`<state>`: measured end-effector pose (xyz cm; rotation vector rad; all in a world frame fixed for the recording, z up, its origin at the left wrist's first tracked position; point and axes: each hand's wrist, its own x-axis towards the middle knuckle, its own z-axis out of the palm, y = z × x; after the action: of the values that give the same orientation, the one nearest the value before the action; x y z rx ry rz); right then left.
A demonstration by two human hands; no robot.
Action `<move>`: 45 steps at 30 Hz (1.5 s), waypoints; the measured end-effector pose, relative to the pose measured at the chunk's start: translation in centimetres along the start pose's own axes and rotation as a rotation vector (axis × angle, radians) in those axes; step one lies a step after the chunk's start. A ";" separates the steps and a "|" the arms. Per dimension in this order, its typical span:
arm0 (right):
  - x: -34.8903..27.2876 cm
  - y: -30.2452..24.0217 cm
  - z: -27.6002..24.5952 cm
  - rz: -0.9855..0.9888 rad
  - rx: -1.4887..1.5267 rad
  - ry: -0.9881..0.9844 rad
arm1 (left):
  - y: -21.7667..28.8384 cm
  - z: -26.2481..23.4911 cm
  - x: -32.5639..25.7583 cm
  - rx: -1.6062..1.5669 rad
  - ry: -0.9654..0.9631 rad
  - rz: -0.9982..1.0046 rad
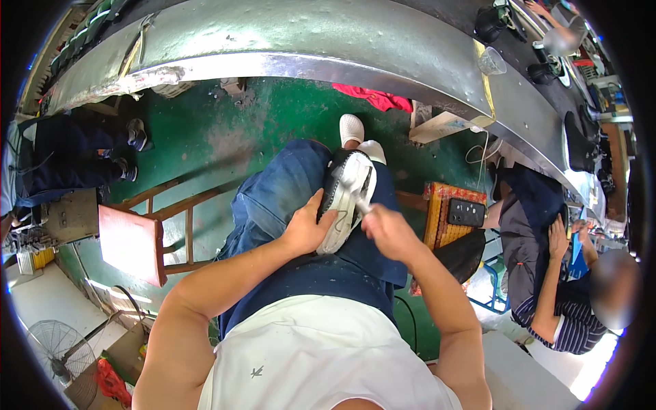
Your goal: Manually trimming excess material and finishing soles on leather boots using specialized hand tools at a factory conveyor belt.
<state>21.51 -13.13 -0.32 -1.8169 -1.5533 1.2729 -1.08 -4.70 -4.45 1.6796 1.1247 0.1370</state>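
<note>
A shoe (338, 229) with a black side and a whitish sole face rests across my lap, sole side toward me. My left hand (306, 227) grips its left edge, with the thumb pressed on the sole face. In my right hand (391, 234) is a short light-coloured tool (361, 203), its far end over the middle of the sole. Motion blurs that end, so I cannot tell which kind of tool it is. Stitch-like marks run along the shoe's black edge. Blue trousers (280, 178) lie under the shoe.
A long metal-topped bench (307, 34) curves across the far side, with a clear cup (491, 61) on it. A wooden stool (130, 242) stands left. A dark phone (466, 212) lies on a woven seat at right, beside a seated person (533, 260). Another person's legs (82, 160) show at left.
</note>
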 end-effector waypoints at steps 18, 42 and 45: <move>-8.0 7.7 3.1 0.277 0.715 0.285 | 15.3 -12.1 1.5 -0.177 -0.036 0.463; -3.6 -3.4 -8.1 0.272 -0.309 -0.426 | -2.5 4.9 5.1 -0.126 0.012 0.309; -1.1 -4.6 -9.6 0.521 -0.015 -0.618 | -3.2 4.2 4.6 -0.100 -0.031 0.335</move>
<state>27.16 -10.68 8.40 -2.0303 -1.3916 2.2362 1.96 -4.26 -10.72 1.7621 0.7933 0.3711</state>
